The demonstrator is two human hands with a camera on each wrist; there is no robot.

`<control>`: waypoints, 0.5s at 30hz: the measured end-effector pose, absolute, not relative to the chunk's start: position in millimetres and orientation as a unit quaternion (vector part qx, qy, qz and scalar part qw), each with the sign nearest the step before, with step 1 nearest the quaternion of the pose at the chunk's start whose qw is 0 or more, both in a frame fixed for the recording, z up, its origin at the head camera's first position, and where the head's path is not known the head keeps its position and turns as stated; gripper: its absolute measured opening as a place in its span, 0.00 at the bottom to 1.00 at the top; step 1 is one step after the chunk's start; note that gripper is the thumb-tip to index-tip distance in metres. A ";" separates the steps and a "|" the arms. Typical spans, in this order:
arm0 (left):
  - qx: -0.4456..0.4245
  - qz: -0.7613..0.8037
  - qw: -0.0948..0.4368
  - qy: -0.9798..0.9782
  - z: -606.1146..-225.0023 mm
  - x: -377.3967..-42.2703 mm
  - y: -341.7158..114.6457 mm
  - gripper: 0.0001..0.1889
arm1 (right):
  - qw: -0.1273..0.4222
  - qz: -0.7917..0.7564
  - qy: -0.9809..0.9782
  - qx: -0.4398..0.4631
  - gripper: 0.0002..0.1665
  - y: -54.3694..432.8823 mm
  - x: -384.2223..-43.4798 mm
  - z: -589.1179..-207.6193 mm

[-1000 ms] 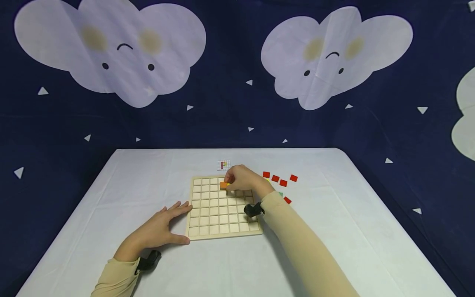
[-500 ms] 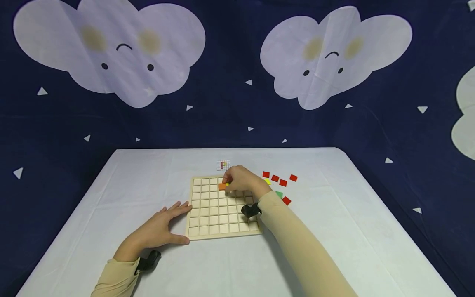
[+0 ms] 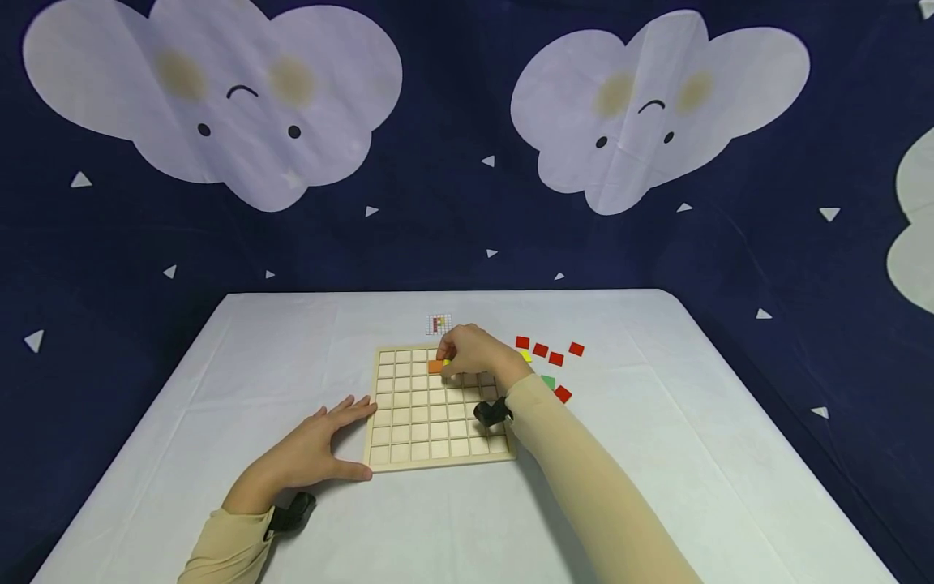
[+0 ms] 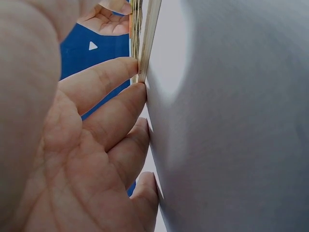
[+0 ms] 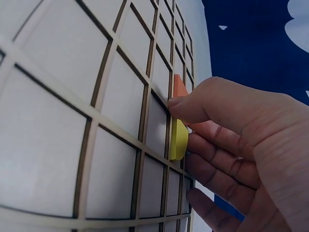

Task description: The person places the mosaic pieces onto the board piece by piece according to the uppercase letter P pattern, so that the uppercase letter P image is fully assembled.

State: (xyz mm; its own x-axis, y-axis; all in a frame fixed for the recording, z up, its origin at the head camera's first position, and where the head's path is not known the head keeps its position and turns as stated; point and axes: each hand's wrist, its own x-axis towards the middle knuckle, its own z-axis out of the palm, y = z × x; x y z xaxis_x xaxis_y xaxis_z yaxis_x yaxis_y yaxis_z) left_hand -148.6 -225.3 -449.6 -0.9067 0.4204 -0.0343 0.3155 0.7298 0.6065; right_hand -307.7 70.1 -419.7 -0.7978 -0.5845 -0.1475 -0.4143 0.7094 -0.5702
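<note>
In the head view, my right hand (image 3: 477, 353) is over the upper part of a square wooden grid board (image 3: 400, 433). Its thumb and fingers pinch an orange square tile (image 3: 435, 367), which lies in a cell near the board's far edge. Beside the orange tile, a yellow tile (image 5: 181, 140) shows under the thumb in the right wrist view; its far side is hidden by my fingers. My left hand (image 3: 306, 450) rests on the table with fingers spread, its fingertips and thumb touching the board's left edge.
Several red tiles (image 3: 540, 350), a green tile (image 3: 548, 381) and a partly hidden yellow tile (image 3: 526, 356) lie on the white table (image 3: 657, 454) right of the board. Behind the board lies a small card with a coloured grid pattern (image 3: 439, 324).
The orange tile has shifted slightly left and now lies flatter on the board, with my right hand moving along with it. My left hand stays put.
</note>
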 end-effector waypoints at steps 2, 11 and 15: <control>0.202 0.309 0.083 0.926 -449.5 -148.6 -225.1 0.54 | 0.163 -0.266 0.909 -0.275 0.11 70.4 -307.6 -419.5; 0.201 0.306 0.083 0.927 -450.6 -149.8 -227.4 0.54 | 0.160 -0.272 0.909 -0.271 0.10 70.2 -308.3 -422.0; 0.205 0.307 0.081 0.926 -451.1 -149.9 -227.4 0.54 | 0.156 -0.274 0.910 -0.267 0.09 70.4 -309.0 -424.3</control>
